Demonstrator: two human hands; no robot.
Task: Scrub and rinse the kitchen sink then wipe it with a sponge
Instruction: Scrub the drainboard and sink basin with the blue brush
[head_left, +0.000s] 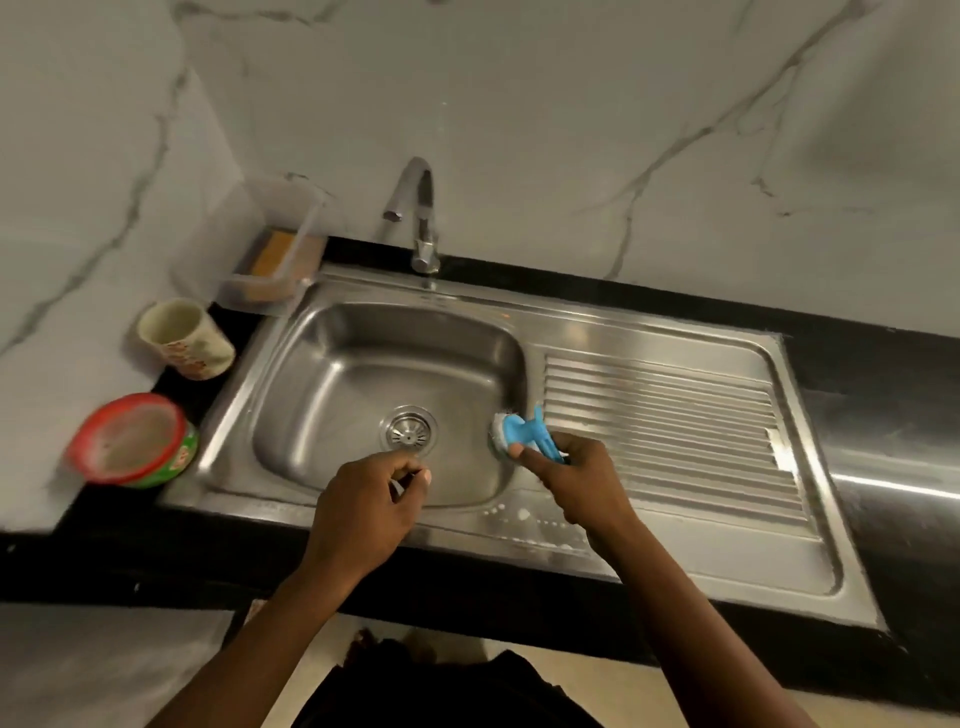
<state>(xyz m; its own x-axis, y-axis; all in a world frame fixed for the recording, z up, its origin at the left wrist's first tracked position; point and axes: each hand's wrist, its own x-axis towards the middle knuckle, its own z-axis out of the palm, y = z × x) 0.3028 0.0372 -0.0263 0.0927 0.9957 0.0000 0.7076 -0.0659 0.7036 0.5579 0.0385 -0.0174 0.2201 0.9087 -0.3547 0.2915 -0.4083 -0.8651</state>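
The stainless steel sink (332, 364) has a round drain strainer (409, 431) in its bowl. My right hand (576, 478) grips a blue-handled scrub brush (524, 430), whose steel-wool head presses against the bowl's right wall. My left hand (363, 504) hovers over the bowl's front edge with the fingers curled loosely; a small light bit shows between the fingertips, too small to identify. The faucet (418, 218) stands behind the bowl, and no water runs from it. An orange sponge (275, 252) lies in a clear plastic box (249, 296) at the back left.
A ribbed drainboard (670, 426) extends right of the bowl, with foam drops on the front rim (519, 517). A patterned cup (184, 338) lies on its side at left, beside a red-lidded tub (132, 439). Black countertop (878, 405) and marble wall surround the sink.
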